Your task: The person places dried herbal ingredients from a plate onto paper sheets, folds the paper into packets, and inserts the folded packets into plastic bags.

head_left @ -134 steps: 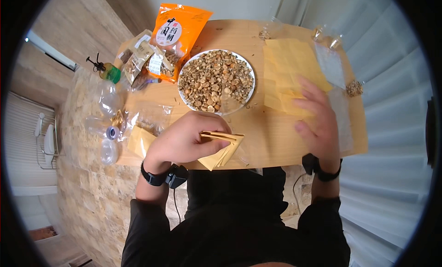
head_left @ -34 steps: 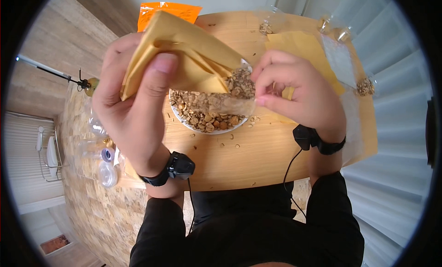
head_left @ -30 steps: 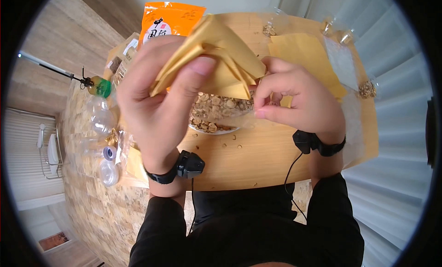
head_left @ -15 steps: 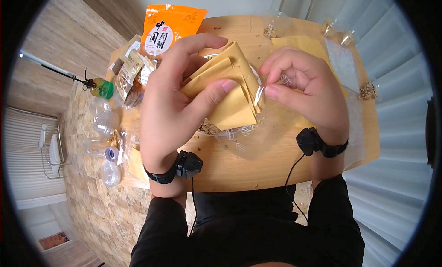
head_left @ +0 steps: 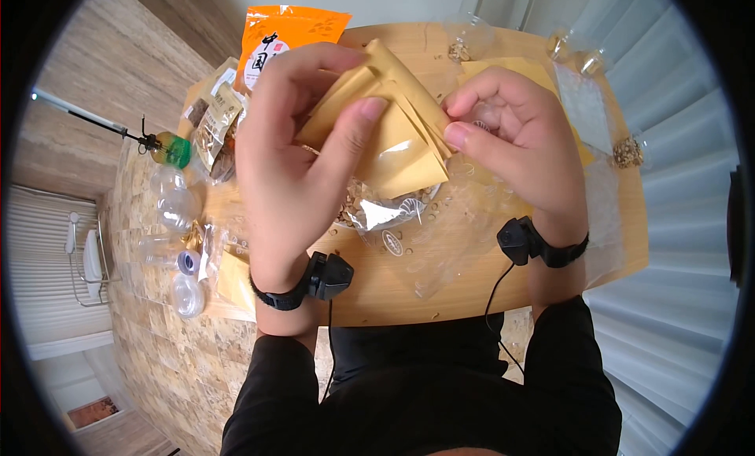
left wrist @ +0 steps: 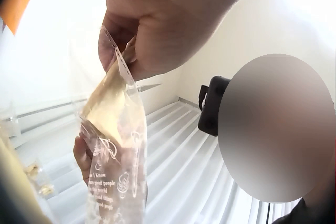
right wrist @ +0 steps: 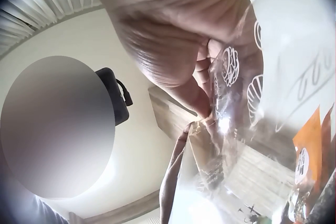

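Note:
My left hand (head_left: 287, 165) grips a folded yellow paper packet (head_left: 393, 134), thumb on its near face, above the plate of dried slices (head_left: 354, 208). At the packet's right edge, my right hand (head_left: 523, 141) pinches with thumb and forefinger the rim of a clear printed plastic bag (head_left: 440, 251). The bag hangs below the packet, over the plate and table. In the left wrist view the clear bag (left wrist: 121, 187) surrounds part of the yellow paper (left wrist: 107, 108). The right wrist view shows my right hand (right wrist: 184, 40) holding the printed film (right wrist: 231, 87).
Behind my left hand stand an orange pouch (head_left: 295, 31) and smaller packets (head_left: 216, 134). A green spray bottle (head_left: 173, 149) and clear containers (head_left: 177, 208) are at the left. Yellow sheets (head_left: 527, 71), a white sheet (head_left: 582, 102) and small clear cups (head_left: 627, 152) lie at the right.
The packet came up over the plate from the near table edge. My right hand, empty at first, now pinches the clear bag, which hangs spread lower and wider than half a second ago.

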`<state>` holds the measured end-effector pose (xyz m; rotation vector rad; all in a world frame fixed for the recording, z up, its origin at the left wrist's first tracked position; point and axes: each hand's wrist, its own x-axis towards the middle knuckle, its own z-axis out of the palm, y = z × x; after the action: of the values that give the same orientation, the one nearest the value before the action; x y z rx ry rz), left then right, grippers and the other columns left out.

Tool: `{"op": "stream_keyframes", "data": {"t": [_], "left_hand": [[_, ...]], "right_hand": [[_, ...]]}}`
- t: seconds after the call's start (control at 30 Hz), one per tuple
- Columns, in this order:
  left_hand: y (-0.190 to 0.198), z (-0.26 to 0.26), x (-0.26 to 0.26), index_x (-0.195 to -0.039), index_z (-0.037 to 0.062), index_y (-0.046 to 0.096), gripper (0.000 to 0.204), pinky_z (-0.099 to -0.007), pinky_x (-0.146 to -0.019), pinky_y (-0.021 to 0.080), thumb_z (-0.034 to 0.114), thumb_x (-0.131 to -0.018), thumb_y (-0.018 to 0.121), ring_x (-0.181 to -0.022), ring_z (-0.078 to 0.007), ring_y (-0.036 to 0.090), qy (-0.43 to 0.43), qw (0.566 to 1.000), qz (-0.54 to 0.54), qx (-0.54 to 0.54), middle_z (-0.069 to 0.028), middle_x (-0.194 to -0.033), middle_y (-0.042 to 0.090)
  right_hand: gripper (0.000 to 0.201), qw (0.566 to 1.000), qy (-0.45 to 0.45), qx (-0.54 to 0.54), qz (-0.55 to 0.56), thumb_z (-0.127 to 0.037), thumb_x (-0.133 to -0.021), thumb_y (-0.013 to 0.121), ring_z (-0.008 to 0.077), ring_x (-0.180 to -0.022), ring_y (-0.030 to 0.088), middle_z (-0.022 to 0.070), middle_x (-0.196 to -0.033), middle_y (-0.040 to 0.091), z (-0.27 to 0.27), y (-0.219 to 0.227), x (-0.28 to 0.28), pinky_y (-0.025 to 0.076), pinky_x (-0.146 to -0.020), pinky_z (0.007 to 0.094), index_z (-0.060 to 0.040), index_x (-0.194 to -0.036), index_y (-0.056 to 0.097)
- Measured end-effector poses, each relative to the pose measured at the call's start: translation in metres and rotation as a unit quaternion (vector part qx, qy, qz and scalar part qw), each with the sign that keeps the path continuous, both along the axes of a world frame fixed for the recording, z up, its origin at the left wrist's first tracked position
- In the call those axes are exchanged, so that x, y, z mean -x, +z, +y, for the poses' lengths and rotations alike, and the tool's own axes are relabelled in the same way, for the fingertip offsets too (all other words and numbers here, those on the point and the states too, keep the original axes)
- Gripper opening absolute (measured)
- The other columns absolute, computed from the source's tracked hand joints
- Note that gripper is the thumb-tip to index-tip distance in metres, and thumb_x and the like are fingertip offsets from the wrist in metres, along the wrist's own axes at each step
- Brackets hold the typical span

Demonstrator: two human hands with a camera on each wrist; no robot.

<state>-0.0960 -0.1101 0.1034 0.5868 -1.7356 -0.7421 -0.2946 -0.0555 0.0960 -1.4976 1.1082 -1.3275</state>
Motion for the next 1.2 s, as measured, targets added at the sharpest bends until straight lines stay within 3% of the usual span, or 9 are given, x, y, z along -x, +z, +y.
{"op": "stream_keyframes", "data": {"t": [0.17, 0.27, 0.33, 0.47, 0.57, 0.63, 0.73, 0.97, 1.2], "left_hand": [[0.003, 0.003, -0.002, -0.109, -0.0004, 0.054, 0.029, -0.0219, -0.070, 0.049, 0.001, -0.083, 0.068, -0.080, -0.0105, 0.061, -0.034, 0.998, -0.003, -0.049, -0.0065, -0.092, 0.063], [-0.001, -0.001, -0.001, -0.109, -0.0002, 0.054, 0.029, -0.0221, -0.069, 0.049, 0.001, -0.083, 0.067, -0.078, -0.0103, 0.060, 0.004, 0.999, -0.026, 0.028, -0.0067, -0.091, 0.063], [0.001, 0.001, -0.004, -0.110, 0.0009, 0.051, 0.029, -0.0234, -0.082, 0.048, 0.002, -0.085, 0.067, -0.094, -0.0113, 0.060, -0.012, 0.998, -0.048, -0.031, -0.0075, -0.101, 0.063], [0.006, 0.007, -0.005, -0.110, 0.0010, 0.051, 0.029, -0.0232, -0.081, 0.048, 0.002, -0.085, 0.066, -0.093, -0.0112, 0.060, -0.036, 0.994, -0.057, -0.090, -0.0075, -0.100, 0.062], [0.006, 0.007, -0.005, -0.110, 0.0011, 0.051, 0.029, -0.0231, -0.081, 0.049, 0.002, -0.086, 0.066, -0.094, -0.0114, 0.060, -0.037, 0.992, -0.092, -0.077, -0.0076, -0.100, 0.062], [0.003, 0.003, -0.004, -0.107, 0.0015, 0.052, 0.028, -0.0220, -0.065, 0.049, 0.000, -0.084, 0.066, -0.075, -0.0103, 0.060, -0.006, 0.997, -0.076, -0.034, -0.0069, -0.089, 0.062], [0.004, -0.001, -0.008, -0.108, 0.0014, 0.051, 0.027, -0.0222, -0.067, 0.049, 0.001, -0.085, 0.065, -0.079, -0.0103, 0.060, -0.002, 0.996, 0.011, -0.091, -0.0068, -0.093, 0.062], [0.006, 0.000, -0.004, -0.108, 0.0020, 0.050, 0.026, -0.0213, -0.073, 0.048, 0.001, -0.087, 0.064, -0.086, -0.0092, 0.058, 0.043, 0.993, 0.061, -0.095, -0.0066, -0.098, 0.060], [0.005, 0.005, -0.005, -0.111, 0.0018, 0.050, 0.028, -0.0207, -0.064, 0.047, 0.002, -0.087, 0.063, -0.079, -0.0083, 0.058, 0.006, 0.995, -0.021, -0.099, -0.0068, -0.094, 0.061]], "right_hand": [[0.020, 0.999, -0.008, 0.037, -0.029, 0.002, -0.084, 0.063, 0.0095, -0.081, 0.065, 0.0073, -0.088, 0.064, -0.002, -0.002, -0.007, 0.049, -0.067, 0.0192, 0.0009, -0.101, 0.052], [0.036, 0.996, 0.001, 0.026, -0.090, 0.002, -0.084, 0.063, 0.0106, -0.083, 0.065, 0.0099, -0.090, 0.066, -0.001, -0.001, -0.013, 0.050, -0.069, 0.0197, -0.0003, -0.117, 0.047], [0.044, 0.998, -0.014, 0.019, -0.064, 0.002, -0.084, 0.063, 0.0109, -0.084, 0.065, 0.0113, -0.092, 0.066, 0.000, 0.001, -0.009, 0.050, -0.070, 0.0199, -0.0010, -0.124, 0.044], [0.056, 0.998, -0.018, 0.004, -0.053, 0.002, -0.084, 0.063, 0.0113, -0.086, 0.065, 0.0145, -0.095, 0.067, -0.003, 0.002, -0.010, 0.051, -0.072, 0.0204, -0.0018, -0.134, 0.037], [0.056, 0.999, 0.004, -0.005, -0.048, 0.002, -0.084, 0.063, 0.0113, -0.086, 0.065, 0.0139, -0.094, 0.067, -0.004, 0.001, -0.009, 0.051, -0.072, 0.0206, -0.0011, -0.134, 0.037], [0.056, 0.998, 0.004, -0.001, -0.060, 0.002, -0.084, 0.063, 0.0112, -0.086, 0.065, 0.0133, -0.093, 0.067, -0.005, -0.001, -0.010, 0.051, -0.072, 0.0206, -0.0009, -0.134, 0.038], [0.056, 0.998, -0.002, 0.012, -0.058, 0.002, -0.083, 0.064, 0.0114, -0.085, 0.065, 0.0121, -0.092, 0.067, -0.007, -0.003, -0.008, 0.051, -0.072, 0.0205, -0.0007, -0.133, 0.038], [0.058, 0.999, -0.006, 0.002, -0.041, 0.001, -0.081, 0.068, 0.0127, -0.083, 0.066, 0.0122, -0.092, 0.067, -0.002, 0.003, -0.009, 0.052, -0.071, 0.0207, -0.0005, -0.132, 0.039], [0.056, 0.998, -0.006, 0.020, -0.054, 0.001, -0.081, 0.068, 0.0114, -0.082, 0.065, 0.0120, -0.091, 0.067, -0.007, -0.002, -0.005, 0.052, -0.070, 0.0204, -0.0004, -0.130, 0.041]]}}
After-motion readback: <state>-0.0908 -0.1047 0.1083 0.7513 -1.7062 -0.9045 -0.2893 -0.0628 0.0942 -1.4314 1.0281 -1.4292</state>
